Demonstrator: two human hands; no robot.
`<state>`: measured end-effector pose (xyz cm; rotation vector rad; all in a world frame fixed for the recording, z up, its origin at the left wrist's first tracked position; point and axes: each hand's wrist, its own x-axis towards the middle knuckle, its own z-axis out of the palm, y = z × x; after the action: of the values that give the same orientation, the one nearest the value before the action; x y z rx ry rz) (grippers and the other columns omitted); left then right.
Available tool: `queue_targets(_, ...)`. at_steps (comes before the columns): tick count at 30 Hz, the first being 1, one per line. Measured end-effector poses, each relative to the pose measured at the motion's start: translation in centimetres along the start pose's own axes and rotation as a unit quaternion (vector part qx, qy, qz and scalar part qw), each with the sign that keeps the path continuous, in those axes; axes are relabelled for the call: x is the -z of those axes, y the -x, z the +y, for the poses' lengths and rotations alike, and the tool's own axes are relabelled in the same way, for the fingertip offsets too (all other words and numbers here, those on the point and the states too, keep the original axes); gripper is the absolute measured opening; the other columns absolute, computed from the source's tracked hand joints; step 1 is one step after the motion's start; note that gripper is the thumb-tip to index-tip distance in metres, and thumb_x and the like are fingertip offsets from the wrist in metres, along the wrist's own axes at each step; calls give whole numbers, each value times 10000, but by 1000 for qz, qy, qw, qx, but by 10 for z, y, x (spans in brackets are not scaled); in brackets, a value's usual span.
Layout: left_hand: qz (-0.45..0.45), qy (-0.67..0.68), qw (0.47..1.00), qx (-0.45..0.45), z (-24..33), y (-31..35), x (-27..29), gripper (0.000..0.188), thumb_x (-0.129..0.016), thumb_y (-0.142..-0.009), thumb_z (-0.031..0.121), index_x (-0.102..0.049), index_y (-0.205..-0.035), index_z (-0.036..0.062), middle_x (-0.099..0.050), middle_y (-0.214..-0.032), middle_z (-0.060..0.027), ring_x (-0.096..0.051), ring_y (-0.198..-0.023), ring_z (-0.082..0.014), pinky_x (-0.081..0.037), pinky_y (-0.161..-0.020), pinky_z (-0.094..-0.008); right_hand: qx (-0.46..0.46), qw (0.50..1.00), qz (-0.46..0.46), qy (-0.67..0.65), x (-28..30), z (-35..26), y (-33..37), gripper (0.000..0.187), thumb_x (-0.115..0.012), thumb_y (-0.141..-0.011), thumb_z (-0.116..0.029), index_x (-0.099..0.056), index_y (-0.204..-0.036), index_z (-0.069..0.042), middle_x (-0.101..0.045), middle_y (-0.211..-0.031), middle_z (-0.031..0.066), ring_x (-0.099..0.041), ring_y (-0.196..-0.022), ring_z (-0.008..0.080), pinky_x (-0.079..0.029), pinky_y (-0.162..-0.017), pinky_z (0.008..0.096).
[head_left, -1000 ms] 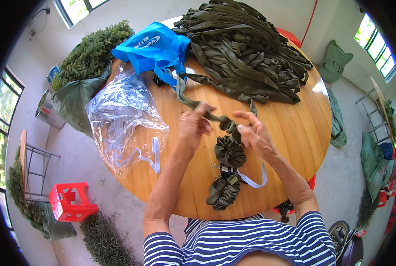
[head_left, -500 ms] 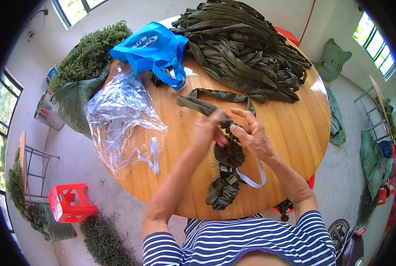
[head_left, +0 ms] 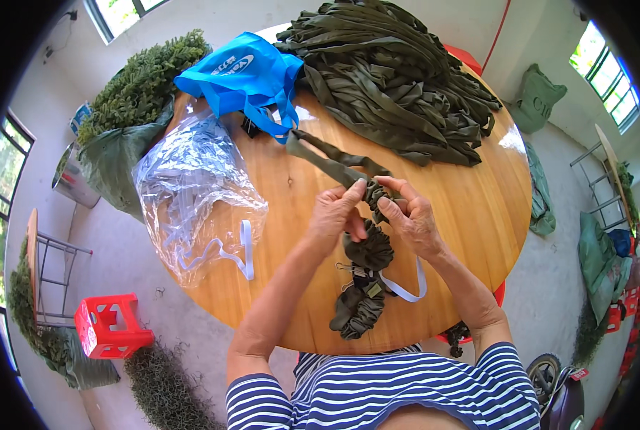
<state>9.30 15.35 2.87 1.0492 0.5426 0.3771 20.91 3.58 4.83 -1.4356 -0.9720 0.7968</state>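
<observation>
Over the middle of the round table, the left hand and right hand pinch the olive fabric strip at its ruched part. It should handle light, soft and floppy, best held by those bunched folds. Toward the table's far edge lies a heap of olive strips.

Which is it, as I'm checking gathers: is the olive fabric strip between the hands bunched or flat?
Bunched: the olive fabric strip shows ruffles between the left hand and right hand.

The hands partly hide the green fabric strip.
</observation>
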Motion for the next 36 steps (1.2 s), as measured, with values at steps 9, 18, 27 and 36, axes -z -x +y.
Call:
queue_targets(9,9,75,987,-143,4,-12,22,309,-521,-874,333,-583,-940,38,-649,-881,-113,-521,-385,-120,-404,-319,-228,1,1000,15,7,2,15,-3,275,-563,-867,-189,-534,-1054,11,-567,-733,-8,-470,-594,20,-383,-536,176)
queue_targets(18,-15,165,984,-68,9,-10,24,323,-505,-881,331,-560,-973,26,-637,-926,-121,-536,-402,-116,-416,-325,-205,-201,942,-208,-168,24,5,-14,319,-530,-874,-259,-531,-1078,-14,-642,-762,70,-601,-597,101,-437,-485,174)
queue_targets(27,94,248,941,-212,31,-16,96,267,-479,-898,299,-547,-972,51,-634,-943,-113,-546,-449,-117,-424,-355,-205,-166,949,-229,140,80,17,-24,197,-543,-853,-159,-567,-974,-5,-608,-672,43,-557,-523,84,-461,-481,216)
queue_targets(36,41,155,974,-159,4,-9,10,331,-478,-898,325,-527,-1024,23,-627,-904,-111,-545,-419,-150,-429,-331,-233,70,977,-28,202,8,-13,-3,460,-525,-848,-128,-377,-1271,-25,-588,-1004,147,-592,-842,299,-448,-778,345)
